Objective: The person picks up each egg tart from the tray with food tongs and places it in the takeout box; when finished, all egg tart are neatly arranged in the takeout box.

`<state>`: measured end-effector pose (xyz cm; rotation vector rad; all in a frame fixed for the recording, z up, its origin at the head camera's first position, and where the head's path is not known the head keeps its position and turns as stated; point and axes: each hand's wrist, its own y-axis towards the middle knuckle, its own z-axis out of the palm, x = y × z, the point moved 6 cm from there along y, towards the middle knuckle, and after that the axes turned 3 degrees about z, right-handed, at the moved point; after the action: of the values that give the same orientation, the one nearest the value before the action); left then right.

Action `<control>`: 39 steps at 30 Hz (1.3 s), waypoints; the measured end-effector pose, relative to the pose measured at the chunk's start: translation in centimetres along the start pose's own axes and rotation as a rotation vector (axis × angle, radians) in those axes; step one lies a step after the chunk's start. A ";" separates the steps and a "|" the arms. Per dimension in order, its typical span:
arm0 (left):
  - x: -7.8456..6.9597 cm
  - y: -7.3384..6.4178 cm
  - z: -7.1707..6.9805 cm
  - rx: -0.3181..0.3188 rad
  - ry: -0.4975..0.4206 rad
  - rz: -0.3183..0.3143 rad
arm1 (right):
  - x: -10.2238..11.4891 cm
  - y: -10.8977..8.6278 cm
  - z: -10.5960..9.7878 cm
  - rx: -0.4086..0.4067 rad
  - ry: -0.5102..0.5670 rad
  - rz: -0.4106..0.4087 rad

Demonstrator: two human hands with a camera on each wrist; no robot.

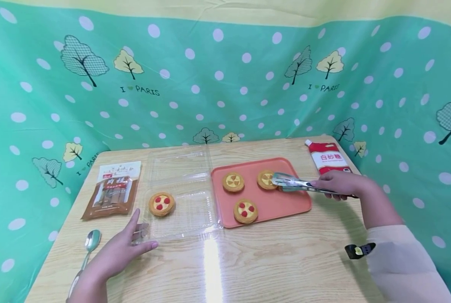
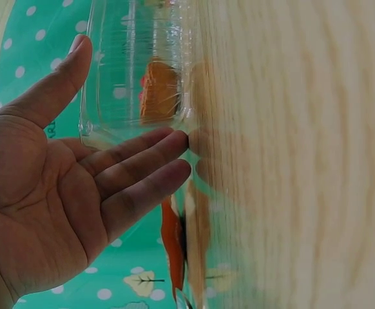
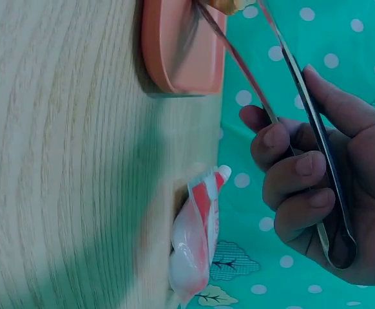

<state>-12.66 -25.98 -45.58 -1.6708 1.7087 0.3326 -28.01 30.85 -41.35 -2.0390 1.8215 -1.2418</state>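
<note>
My right hand [image 1: 339,184] grips metal food tongs [image 1: 294,182], fingers curled round the arms in the right wrist view. The tong ends reach the right side of an egg tart [image 1: 265,179] with a yellow top, over the pink tray [image 1: 282,209]. A similar tart [image 1: 233,182] and one with red dots [image 1: 245,211] sit on that tray. My left hand [image 1: 117,249], its fingers spread, is at the left front corner of a clear plastic box [image 1: 187,212], fingertips by its wall. The box's lid [image 1: 180,165] is folded back; a red-dotted tart [image 1: 161,204] lies inside at the left.
A brown-and-white snack packet [image 1: 113,189] lies left of the box, with a spoon [image 1: 92,240] in front of it, partly behind my left forearm. A red-and-white spouted pouch [image 1: 328,158] lies behind my right hand. A green dotted curtain [image 1: 218,109] surrounds the wooden table [image 1: 271,261].
</note>
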 end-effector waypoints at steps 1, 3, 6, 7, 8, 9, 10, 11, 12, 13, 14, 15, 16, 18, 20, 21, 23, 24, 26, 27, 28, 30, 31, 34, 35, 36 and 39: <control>0.0 0.0 0.0 -0.001 -0.003 0.004 | 0.0 0.1 0.0 0.003 0.003 -0.001; 0.0 0.0 0.1 -0.001 -0.003 0.005 | 0.0 0.3 0.1 0.006 0.006 0.000; 0.1 0.0 0.1 -0.004 0.011 0.000 | 0.2 0.6 0.2 0.008 0.002 -0.001; 0.1 0.0 0.1 -0.005 0.017 -0.002 | 0.3 0.8 0.2 0.009 0.001 -0.002; 0.2 0.0 0.1 -0.006 0.021 -0.004 | 0.4 0.9 0.2 0.012 0.000 -0.002; 0.2 0.0 0.1 -0.006 0.023 -0.006 | 0.5 1.0 0.2 0.013 -0.005 -0.004; 0.2 0.0 0.1 -0.006 0.021 -0.005 | 0.6 1.1 0.3 0.016 -0.008 -0.004; 0.2 0.0 0.1 -0.006 0.019 -0.005 | 0.6 1.3 0.3 0.018 -0.011 -0.003; 0.2 0.0 0.2 -0.007 0.015 -0.004 | 0.7 1.4 0.3 0.022 -0.015 -0.001; 0.2 0.0 0.2 -0.007 0.012 -0.003 | 0.8 1.5 0.4 0.025 -0.016 -0.001; 0.2 0.0 0.2 -0.006 0.009 -0.003 | 0.9 1.5 0.5 0.026 -0.021 0.000; 0.2 -0.1 0.2 -0.005 0.005 -0.004 | 0.9 1.7 0.5 0.027 -0.025 0.001; 0.2 0.0 0.2 -0.005 0.003 -0.003 | 0.9 1.8 0.6 0.029 -0.027 0.002; 0.3 0.0 0.2 -0.003 0.002 -0.005 | 0.9 2.0 0.7 0.027 -0.032 -0.003; 0.3 0.0 0.2 -0.003 -0.001 -0.005 | 0.8 2.2 0.8 0.025 -0.037 -0.005; 0.3 0.0 0.2 -0.004 0.000 -0.002 | 0.7 2.4 0.8 0.023 -0.040 -0.006; 0.4 0.0 0.2 -0.006 0.003 0.000 | 0.7 2.5 0.7 0.016 -0.043 -0.009; 0.4 0.0 0.2 -0.007 0.005 0.000 | 0.7 2.6 0.7 0.012 -0.044 -0.011; 0.4 0.0 0.2 -0.008 0.011 -0.001 | 0.7 2.6 0.6 0.001 -0.047 -0.015; 0.4 0.0 0.2 -0.008 0.014 -0.002 | 0.7 2.6 0.5 -0.004 -0.048 -0.018; 0.4 0.0 0.2 -0.008 0.015 -0.004 | 0.7 2.6 0.5 -0.009 -0.046 -0.020; 0.3 0.0 0.2 -0.008 0.017 -0.003 | 0.6 2.7 0.4 -0.016 -0.048 -0.024; 0.3 0.0 0.2 -0.008 0.017 -0.003 | 0.6 2.7 0.4 -0.020 -0.048 -0.026; 0.2 0.1 0.1 -0.008 0.014 0.001 | 0.6 2.7 0.3 -0.035 -0.045 -0.034; 0.2 0.1 0.1 -0.008 0.013 0.003 | 0.6 2.7 0.2 -0.039 -0.042 -0.040; 0.2 0.1 0.1 -0.008 0.013 0.004 | 0.7 2.6 0.2 -0.045 -0.037 -0.046; 0.2 0.1 0.1 -0.010 0.012 0.004 | 1.0 2.6 0.0 -0.051 -0.024 -0.062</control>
<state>-12.73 -26.08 -45.80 -1.6800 1.7222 0.3335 -30.09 29.33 -42.45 -2.1434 1.8112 -1.1931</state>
